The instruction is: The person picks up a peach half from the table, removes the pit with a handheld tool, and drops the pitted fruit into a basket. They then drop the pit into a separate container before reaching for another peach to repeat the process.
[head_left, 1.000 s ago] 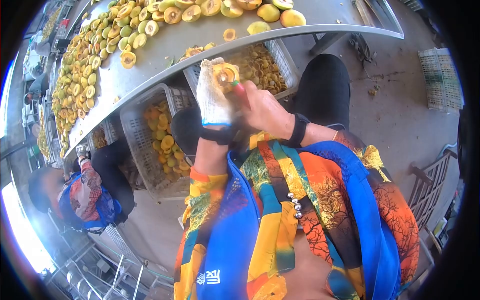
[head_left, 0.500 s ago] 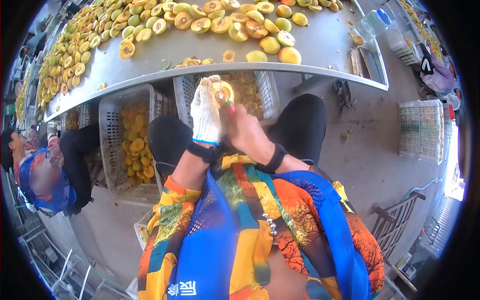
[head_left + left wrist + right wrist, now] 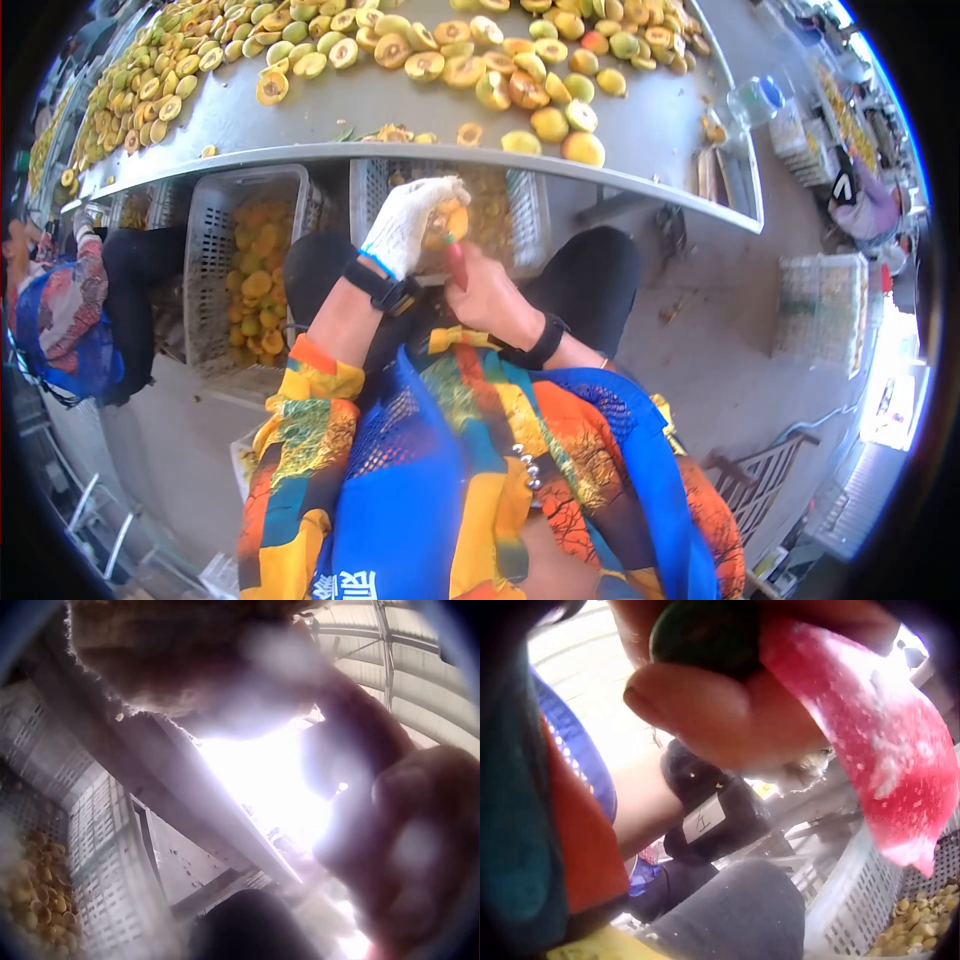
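My left hand [image 3: 402,228], in a white knitted glove, holds a yellow peach half [image 3: 446,220] above a crate. The bare right hand [image 3: 492,297] grips a tool by its red handle [image 3: 456,265]; the tool's tip is against the fruit and hidden. Close up in the right wrist view, the red handle [image 3: 877,742] carries whitish smears, and a dark green part [image 3: 705,637] shows beyond the fingers. The left wrist view has the glove [image 3: 187,667] dark across the top, with the right hand [image 3: 420,832] facing it against bright glare.
A metal table [image 3: 370,105] bears many halved fruits and a plastic bottle [image 3: 756,100]. Beneath its edge stand a crate [image 3: 535,205] of small yellowish pieces and another crate [image 3: 200,250] of fruit halves. Another person [image 3: 75,310] sits at left; stacked crates [image 3: 822,310] stand at right.
The head view has swung, showing more of the table and the right side. My left hand has tilted over the peach half, and the right hand with the tool now sits lower beneath it.
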{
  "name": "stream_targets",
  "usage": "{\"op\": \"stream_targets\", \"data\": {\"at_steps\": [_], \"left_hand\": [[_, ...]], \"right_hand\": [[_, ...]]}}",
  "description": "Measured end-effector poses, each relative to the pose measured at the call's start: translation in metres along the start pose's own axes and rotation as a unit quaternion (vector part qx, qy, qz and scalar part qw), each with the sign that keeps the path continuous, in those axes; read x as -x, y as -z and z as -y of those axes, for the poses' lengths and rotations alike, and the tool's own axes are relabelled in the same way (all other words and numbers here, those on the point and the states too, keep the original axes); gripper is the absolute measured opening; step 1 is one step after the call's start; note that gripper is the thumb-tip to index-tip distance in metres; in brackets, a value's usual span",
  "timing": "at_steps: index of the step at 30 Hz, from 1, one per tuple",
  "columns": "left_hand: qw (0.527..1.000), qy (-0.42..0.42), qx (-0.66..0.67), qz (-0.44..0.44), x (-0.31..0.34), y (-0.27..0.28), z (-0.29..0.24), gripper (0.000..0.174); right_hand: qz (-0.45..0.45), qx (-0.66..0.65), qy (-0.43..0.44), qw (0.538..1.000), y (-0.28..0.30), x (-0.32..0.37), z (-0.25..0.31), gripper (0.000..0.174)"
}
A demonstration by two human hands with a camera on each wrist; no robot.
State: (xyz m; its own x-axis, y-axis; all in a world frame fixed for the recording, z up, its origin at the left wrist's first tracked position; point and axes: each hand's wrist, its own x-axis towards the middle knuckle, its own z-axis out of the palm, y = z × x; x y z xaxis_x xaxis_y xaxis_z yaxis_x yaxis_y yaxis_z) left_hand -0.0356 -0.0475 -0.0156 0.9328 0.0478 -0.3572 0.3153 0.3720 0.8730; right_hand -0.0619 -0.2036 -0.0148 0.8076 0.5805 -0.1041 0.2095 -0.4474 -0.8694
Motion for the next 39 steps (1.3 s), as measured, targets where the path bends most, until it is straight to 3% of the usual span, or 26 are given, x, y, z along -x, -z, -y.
{"op": "stream_targets", "data": {"at_steps": [4, 5, 8, 9, 12, 13, 16, 17, 19, 22, 23, 26, 31, 34, 37, 39], "left_hand": [[0.982, -0.054, 0.155, -0.090, 0.003, -0.011, 0.004, 0.019], [0.975, -0.072, 0.180, -0.111, 0.004, -0.013, 0.006, 0.018], [0.977, -0.125, 0.112, -0.127, 0.005, -0.009, 0.014, 0.015], [0.981, -0.097, 0.133, -0.104, 0.005, -0.008, 0.012, 0.018], [0.973, 0.031, 0.217, 0.073, 0.006, 0.006, 0.007, 0.022], [0.976, 0.026, 0.198, 0.087, 0.008, 0.006, 0.005, 0.024], [0.995, -0.026, 0.095, 0.023, 0.010, 0.000, -0.001, 0.023], [0.995, -0.095, -0.011, -0.010, 0.012, -0.003, -0.002, 0.023], [0.946, -0.225, -0.220, -0.071, 0.016, -0.009, -0.002, 0.022], [0.995, -0.095, 0.015, -0.025, 0.009, -0.007, 0.002, 0.022], [0.993, -0.007, 0.114, 0.038, 0.014, -0.006, -0.003, 0.022], [0.988, 0.033, 0.126, 0.085, 0.014, -0.002, 0.005, 0.022], [0.986, -0.143, -0.057, -0.063, 0.007, -0.011, 0.021, 0.028], [0.997, -0.011, 0.071, 0.010, 0.009, -0.014, 0.012, 0.034], [0.988, 0.058, 0.132, 0.063, 0.010, -0.014, 0.016, 0.041], [0.995, 0.001, 0.100, -0.018, 0.004, -0.024, 0.017, 0.044]], "right_hand": [[0.082, -0.155, -0.109, 0.978, 0.015, -0.005, 0.019, 0.027], [0.093, -0.204, -0.137, 0.965, 0.019, -0.002, 0.033, 0.018], [0.143, -0.262, -0.189, 0.936, 0.022, -0.001, 0.030, 0.017], [0.154, -0.275, -0.190, 0.930, 0.021, 0.000, 0.030, 0.016], [0.183, -0.317, -0.203, 0.908, 0.020, 0.004, 0.032, 0.016], [0.193, -0.340, -0.211, 0.896, 0.021, 0.005, 0.033, 0.017], [0.218, -0.391, -0.243, 0.861, 0.028, 0.006, 0.035, 0.019], [0.226, -0.395, -0.260, 0.851, 0.032, 0.005, 0.036, 0.020], [0.241, -0.405, -0.282, 0.836, 0.035, 0.004, 0.034, 0.022], [0.266, -0.441, -0.279, 0.811, 0.036, 0.004, 0.027, 0.023], [0.274, -0.440, -0.275, 0.810, 0.036, 0.006, 0.028, 0.023], [0.296, -0.440, -0.273, 0.803, 0.037, 0.011, 0.029, 0.023], [0.317, -0.465, -0.284, 0.777, 0.042, 0.008, 0.016, 0.024], [0.337, -0.485, -0.271, 0.760, 0.042, 0.008, 0.009, 0.024], [0.363, -0.534, -0.245, 0.723, 0.042, 0.012, 0.003, 0.024], [0.341, -0.598, -0.225, 0.689, 0.035, 0.014, -0.006, 0.023]]}}
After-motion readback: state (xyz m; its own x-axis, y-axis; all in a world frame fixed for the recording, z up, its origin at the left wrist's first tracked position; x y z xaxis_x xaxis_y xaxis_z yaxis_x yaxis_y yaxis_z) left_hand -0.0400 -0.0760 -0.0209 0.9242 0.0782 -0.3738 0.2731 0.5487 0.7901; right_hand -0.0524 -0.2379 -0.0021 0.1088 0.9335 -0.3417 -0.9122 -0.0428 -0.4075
